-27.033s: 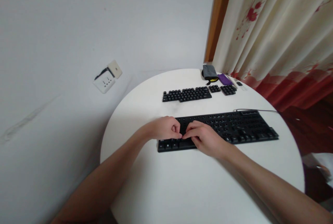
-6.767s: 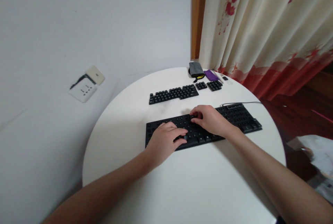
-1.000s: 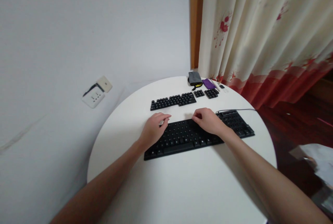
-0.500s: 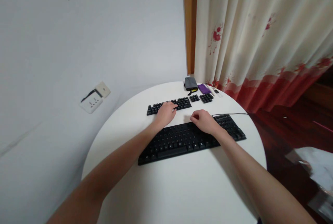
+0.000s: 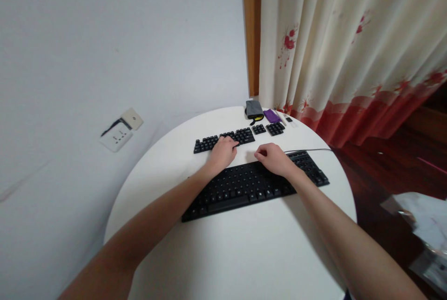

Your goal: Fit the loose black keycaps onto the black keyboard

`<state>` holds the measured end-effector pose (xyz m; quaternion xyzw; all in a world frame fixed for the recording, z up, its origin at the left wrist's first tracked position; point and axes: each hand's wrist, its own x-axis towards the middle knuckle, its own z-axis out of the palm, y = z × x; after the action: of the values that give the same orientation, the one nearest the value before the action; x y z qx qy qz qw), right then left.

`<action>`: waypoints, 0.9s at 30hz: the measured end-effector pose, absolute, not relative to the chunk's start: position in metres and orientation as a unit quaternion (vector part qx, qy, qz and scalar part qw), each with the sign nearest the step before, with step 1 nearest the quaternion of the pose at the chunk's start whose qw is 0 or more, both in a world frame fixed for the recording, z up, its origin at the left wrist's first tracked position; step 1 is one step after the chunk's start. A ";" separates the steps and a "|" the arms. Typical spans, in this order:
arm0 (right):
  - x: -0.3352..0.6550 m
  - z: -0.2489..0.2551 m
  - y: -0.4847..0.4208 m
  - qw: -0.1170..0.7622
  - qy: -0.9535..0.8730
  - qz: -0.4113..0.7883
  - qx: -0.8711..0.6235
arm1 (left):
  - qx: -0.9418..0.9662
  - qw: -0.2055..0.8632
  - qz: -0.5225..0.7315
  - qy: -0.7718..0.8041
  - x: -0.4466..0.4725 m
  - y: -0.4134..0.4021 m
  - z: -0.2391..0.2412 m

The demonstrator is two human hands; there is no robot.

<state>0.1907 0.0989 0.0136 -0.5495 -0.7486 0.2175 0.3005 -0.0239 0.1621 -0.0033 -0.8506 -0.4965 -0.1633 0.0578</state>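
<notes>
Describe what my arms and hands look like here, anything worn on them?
Both arms are bare as far as the view shows, no sleeves visible. The left hand and right hand wear no gloves; no watch, bracelet or ring shows on either.

black keyboard (image 5: 254,183), white table (image 5: 244,253), red-flowered cream curtain (image 5: 349,49)

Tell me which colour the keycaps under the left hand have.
Black, seen in the head view: the keycaps under the left hand.

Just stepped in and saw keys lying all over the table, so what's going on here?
A person sits at a round white table. Their left hand reaches onto the rows of loose black keycaps laid out behind a black keyboard. Their right hand rests curled at the keyboard's back edge.
</notes>
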 end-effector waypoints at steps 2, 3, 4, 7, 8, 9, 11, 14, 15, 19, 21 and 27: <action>0.190 0.014 0.098 0.299 -0.749 0.216 -0.550 | -0.855 0.039 -0.168 -0.490 -0.028 0.160 -0.004; 0.190 0.014 0.098 0.298 -0.750 0.216 -0.550 | -0.857 0.026 -0.173 -0.485 -0.030 0.159 -0.005; 0.189 0.014 0.098 0.298 -0.750 0.217 -0.550 | -0.860 0.011 -0.178 -0.478 -0.032 0.157 -0.005; 0.188 0.013 0.097 0.296 -0.750 0.217 -0.550 | -0.870 -0.028 -0.196 -0.451 -0.039 0.151 -0.005; 0.188 0.013 0.097 0.296 -0.750 0.216 -0.551 | -0.873 -0.038 -0.199 -0.443 -0.041 0.148 -0.005; 0.187 0.013 0.097 0.295 -0.749 0.215 -0.553 | -0.876 -0.050 -0.202 -0.435 -0.042 0.146 -0.005; 0.187 0.012 0.097 0.293 -0.750 0.212 -0.555 | -0.879 -0.077 -0.211 -0.421 -0.043 0.142 -0.005; 0.184 0.010 0.096 0.292 -0.753 0.202 -0.554 | -0.880 -0.117 -0.228 -0.401 -0.043 0.139 -0.005; 0.181 0.009 0.096 0.293 -0.754 0.194 -0.556 | -0.879 -0.123 -0.234 -0.398 -0.043 0.139 -0.005; 0.162 0.001 0.097 0.298 -0.752 0.122 -0.575 | -0.867 -0.119 -0.245 -0.418 -0.043 0.142 -0.006; 0.150 -0.002 0.099 0.288 -0.764 0.090 -0.570 | -0.865 -0.131 -0.234 -0.425 -0.044 0.144 -0.007; 0.134 -0.005 0.103 0.228 -0.809 0.080 -0.535 | -0.838 -0.196 -0.249 -0.445 -0.042 0.140 -0.009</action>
<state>0.1343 0.1034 -0.0049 -0.5354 -0.8093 0.0800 0.2281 -0.0422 0.1403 -0.0089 -0.8377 -0.4450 -0.2486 -0.1961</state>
